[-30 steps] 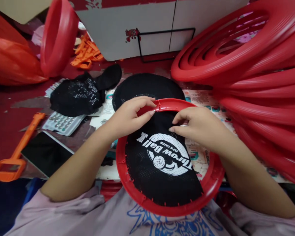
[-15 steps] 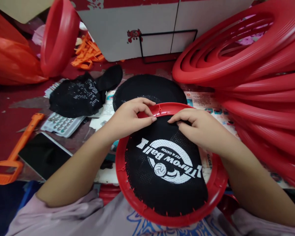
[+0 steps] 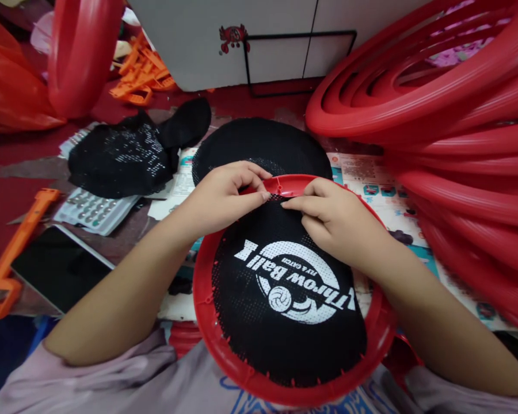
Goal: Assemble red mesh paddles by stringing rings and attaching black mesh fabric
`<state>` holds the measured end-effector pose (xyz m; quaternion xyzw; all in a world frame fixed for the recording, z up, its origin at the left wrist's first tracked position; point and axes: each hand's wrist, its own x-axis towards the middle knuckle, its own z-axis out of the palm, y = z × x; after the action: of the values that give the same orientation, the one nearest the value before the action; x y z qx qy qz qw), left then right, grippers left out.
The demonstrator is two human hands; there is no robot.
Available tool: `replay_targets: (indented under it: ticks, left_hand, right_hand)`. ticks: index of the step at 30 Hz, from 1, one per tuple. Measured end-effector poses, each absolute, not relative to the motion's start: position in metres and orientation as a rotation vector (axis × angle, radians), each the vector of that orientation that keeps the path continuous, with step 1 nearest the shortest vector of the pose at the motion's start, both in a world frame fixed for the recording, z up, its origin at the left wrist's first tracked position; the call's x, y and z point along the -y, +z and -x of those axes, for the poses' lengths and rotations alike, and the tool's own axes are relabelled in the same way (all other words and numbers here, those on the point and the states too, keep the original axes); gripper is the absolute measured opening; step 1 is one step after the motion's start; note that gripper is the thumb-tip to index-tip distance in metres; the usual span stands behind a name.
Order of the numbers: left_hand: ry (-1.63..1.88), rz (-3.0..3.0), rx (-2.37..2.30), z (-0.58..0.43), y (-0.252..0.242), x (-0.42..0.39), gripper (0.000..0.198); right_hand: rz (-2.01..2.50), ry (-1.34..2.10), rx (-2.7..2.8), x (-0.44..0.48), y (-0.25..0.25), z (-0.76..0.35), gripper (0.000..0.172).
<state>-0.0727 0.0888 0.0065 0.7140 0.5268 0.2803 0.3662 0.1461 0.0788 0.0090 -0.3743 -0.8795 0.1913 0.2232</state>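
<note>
A black mesh disc [image 3: 250,299] printed "Throw Ball" in white lies inside a red plastic ring [image 3: 205,299] tilted against my lap. Small pegs on the ring hold the mesh along its near and left edges, while a gap shows at the right. My left hand [image 3: 228,192] grips the far rim, its thumb on the mesh edge and its fingers over the ring. My right hand [image 3: 334,221] is closed at the same far edge, a fingertip on the mesh beside my left thumb. Its other fingers are curled, partly hidden.
Another black mesh disc [image 3: 259,138] lies just beyond the ring. Red rings [image 3: 435,126] are stacked high at the right. At the left are crumpled black mesh [image 3: 121,155], a clear case [image 3: 95,210], a dark tablet [image 3: 63,267] and an orange handle [image 3: 17,247]. A black wire stand [image 3: 300,35] stands behind.
My right hand has shifted left along the far edge, closer to my left thumb. Mesh there now sits nearer the rim. The view has shifted slightly.
</note>
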Motion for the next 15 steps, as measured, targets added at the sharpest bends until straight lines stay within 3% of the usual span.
replay_targets:
  ticks: [15]
  left_hand:
    - [0.768,-2.01,-1.44,0.066,0.0037,-0.0879,0.014]
  right_hand:
    - [1.14,0.418,2.573,-0.0773,0.0084,-0.1434,0.035]
